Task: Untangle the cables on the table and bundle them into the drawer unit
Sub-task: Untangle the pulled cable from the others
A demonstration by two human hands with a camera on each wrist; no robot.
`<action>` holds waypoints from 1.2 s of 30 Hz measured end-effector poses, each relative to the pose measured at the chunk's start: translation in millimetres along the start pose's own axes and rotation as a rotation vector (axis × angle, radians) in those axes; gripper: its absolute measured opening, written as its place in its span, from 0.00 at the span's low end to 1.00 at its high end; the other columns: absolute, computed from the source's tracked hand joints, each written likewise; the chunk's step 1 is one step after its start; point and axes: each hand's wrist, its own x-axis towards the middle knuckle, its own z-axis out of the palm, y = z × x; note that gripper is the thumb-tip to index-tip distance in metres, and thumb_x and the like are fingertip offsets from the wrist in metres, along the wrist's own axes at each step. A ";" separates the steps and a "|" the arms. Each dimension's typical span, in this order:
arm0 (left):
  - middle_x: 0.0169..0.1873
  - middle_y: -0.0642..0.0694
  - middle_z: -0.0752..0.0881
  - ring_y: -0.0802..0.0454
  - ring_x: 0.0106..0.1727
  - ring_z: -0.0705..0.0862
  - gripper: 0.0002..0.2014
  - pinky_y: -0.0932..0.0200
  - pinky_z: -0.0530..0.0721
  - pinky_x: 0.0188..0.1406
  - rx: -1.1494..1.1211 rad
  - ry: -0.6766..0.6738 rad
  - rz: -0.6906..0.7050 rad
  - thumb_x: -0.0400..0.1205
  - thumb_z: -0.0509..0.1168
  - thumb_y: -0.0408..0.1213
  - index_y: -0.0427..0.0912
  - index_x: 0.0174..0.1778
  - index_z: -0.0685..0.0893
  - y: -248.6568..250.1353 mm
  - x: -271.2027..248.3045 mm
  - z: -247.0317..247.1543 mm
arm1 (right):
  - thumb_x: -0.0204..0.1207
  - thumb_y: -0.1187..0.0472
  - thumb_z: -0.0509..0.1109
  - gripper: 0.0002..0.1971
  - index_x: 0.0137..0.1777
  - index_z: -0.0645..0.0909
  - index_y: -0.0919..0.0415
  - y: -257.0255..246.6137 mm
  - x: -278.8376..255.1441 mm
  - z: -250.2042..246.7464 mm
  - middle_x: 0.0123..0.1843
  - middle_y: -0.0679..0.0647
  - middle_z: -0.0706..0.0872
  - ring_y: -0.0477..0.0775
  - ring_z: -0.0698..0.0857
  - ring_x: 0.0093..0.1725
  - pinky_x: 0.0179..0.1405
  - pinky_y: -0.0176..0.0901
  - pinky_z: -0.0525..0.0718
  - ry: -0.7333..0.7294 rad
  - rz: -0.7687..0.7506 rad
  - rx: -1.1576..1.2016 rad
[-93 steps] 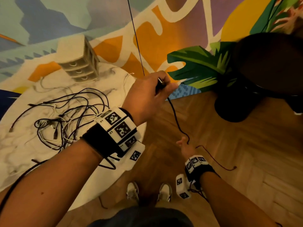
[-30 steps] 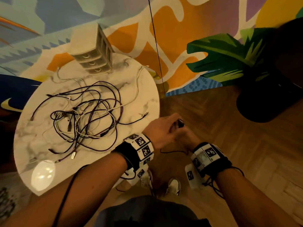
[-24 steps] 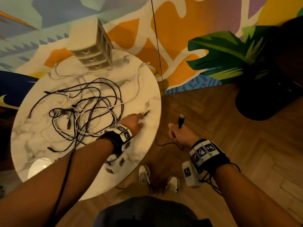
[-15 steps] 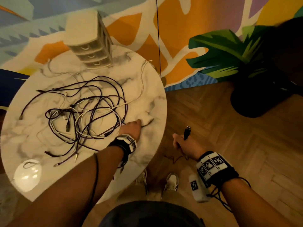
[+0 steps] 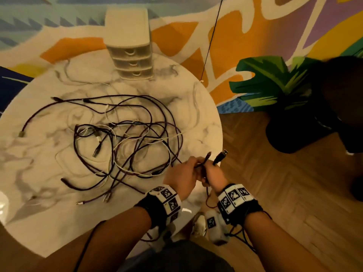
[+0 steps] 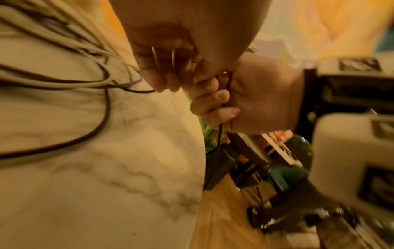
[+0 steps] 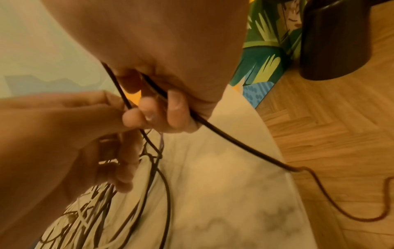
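Hands meet at the table [image 5: 208, 122] edge: right hand [image 5: 213, 174] grips the cable [image 5: 220, 159], left hand [image 5: 181, 176] pinches its other plug [image 5: 207, 155] beside the tangle [image 5: 125, 142].

Looks like a lounge or café-style room. Round white marble-pattern table [image 5: 206, 122], herringbone wood floor [image 5: 284, 183], colourful painted wall mural [image 5: 245, 32], dark round stool [image 5: 294, 138].

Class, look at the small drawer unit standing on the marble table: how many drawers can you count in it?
3. The drawer unit at the table's far edge stacks them: top drawer, middle drawer, bottom drawer. All look closed; none seems hidden.
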 end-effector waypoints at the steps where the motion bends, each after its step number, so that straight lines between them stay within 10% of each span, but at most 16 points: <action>1: 0.47 0.44 0.87 0.42 0.46 0.85 0.11 0.50 0.81 0.39 -0.021 -0.008 -0.033 0.84 0.53 0.41 0.49 0.62 0.70 -7.5 -2.9 -3.5 | 0.87 0.54 0.49 0.25 0.29 0.74 0.61 -1.4 -2.2 7.4 0.18 0.50 0.74 0.47 0.66 0.19 0.18 0.34 0.58 -0.006 -0.003 -0.017; 7: 0.51 0.44 0.87 0.41 0.49 0.84 0.15 0.51 0.77 0.41 0.002 -0.054 0.176 0.84 0.55 0.39 0.48 0.67 0.74 -28.1 -19.4 -11.7 | 0.86 0.49 0.52 0.25 0.29 0.72 0.58 6.2 -7.7 23.8 0.20 0.51 0.73 0.47 0.66 0.20 0.17 0.33 0.58 0.009 0.081 -0.094; 11: 0.57 0.46 0.83 0.46 0.51 0.82 0.14 0.56 0.76 0.45 -0.092 0.022 0.339 0.84 0.57 0.38 0.46 0.66 0.76 -37.2 -31.0 -13.8 | 0.84 0.65 0.54 0.14 0.39 0.76 0.61 7.3 -11.4 26.5 0.25 0.52 0.74 0.44 0.68 0.21 0.16 0.32 0.57 -0.068 0.124 0.122; 15: 0.47 0.51 0.79 0.58 0.38 0.74 0.10 0.65 0.68 0.38 -0.354 0.042 0.147 0.82 0.61 0.37 0.44 0.59 0.73 -49.7 -36.0 -4.0 | 0.80 0.73 0.57 0.09 0.45 0.79 0.69 7.8 -3.4 24.4 0.30 0.56 0.75 0.43 0.71 0.22 0.15 0.31 0.62 -0.111 0.045 -0.042; 20: 0.31 0.52 0.77 0.50 0.35 0.77 0.10 0.54 0.78 0.39 -0.410 -0.081 0.003 0.79 0.62 0.32 0.42 0.57 0.75 -72.4 -23.2 -0.5 | 0.82 0.69 0.55 0.14 0.46 0.83 0.66 10.9 -5.6 24.9 0.35 0.57 0.83 0.45 0.73 0.24 0.16 0.31 0.61 -0.051 0.098 -0.092; 25: 0.51 0.42 0.84 0.44 0.52 0.82 0.17 0.53 0.80 0.51 -0.268 -0.238 0.056 0.82 0.59 0.36 0.46 0.67 0.75 -79.2 -25.1 2.3 | 0.81 0.70 0.52 0.17 0.45 0.84 0.65 20.4 -7.0 35.6 0.43 0.62 0.87 0.48 0.76 0.24 0.18 0.31 0.57 -0.124 0.126 -0.067; 31: 0.43 0.40 0.84 0.45 0.41 0.83 0.19 0.55 0.82 0.48 -0.395 -0.332 -0.047 0.81 0.60 0.32 0.45 0.69 0.75 -77.3 -29.9 9.3 | 0.85 0.60 0.54 0.22 0.30 0.79 0.64 22.1 -9.0 30.4 0.24 0.53 0.81 0.46 0.71 0.20 0.17 0.34 0.60 -0.112 0.127 -0.141; 36: 0.55 0.36 0.84 0.39 0.54 0.83 0.28 0.57 0.78 0.50 -0.151 -0.237 -0.130 0.82 0.59 0.33 0.51 0.79 0.63 -90.8 -6.9 -19.7 | 0.85 0.65 0.53 0.23 0.25 0.69 0.60 15.1 -11.4 13.7 0.20 0.49 0.72 0.45 0.66 0.18 0.19 0.37 0.61 -0.092 -0.050 -0.241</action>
